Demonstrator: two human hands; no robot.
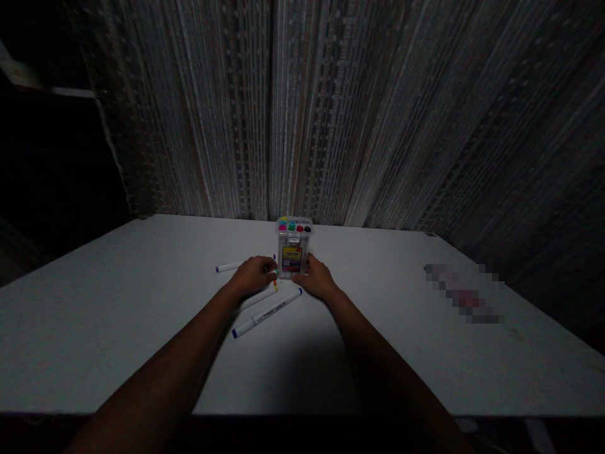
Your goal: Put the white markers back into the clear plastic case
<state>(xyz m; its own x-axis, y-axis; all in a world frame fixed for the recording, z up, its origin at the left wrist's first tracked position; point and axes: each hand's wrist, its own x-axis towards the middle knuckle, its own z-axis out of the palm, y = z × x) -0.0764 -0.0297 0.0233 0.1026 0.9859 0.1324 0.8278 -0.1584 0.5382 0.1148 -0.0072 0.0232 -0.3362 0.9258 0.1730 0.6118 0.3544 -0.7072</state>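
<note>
A clear plastic marker box (293,247) stands upright on the white table (118,315), with several coloured marker caps showing at its top. My right hand (317,278) rests against its right lower side, fingers curled on it. My left hand (255,275) lies just left of the box, fingers curled over white markers (258,299) at their tips. A white marker with blue ends (266,313) lies loose below the hands. Another white marker (230,266) lies to the left, partly hidden behind my left hand.
A grey patterned curtain (331,113) hangs directly behind the table. A blurred-out flat object (466,293) lies at the right on the table. The room is dark, with deep shadow at the left and along the table's near edge.
</note>
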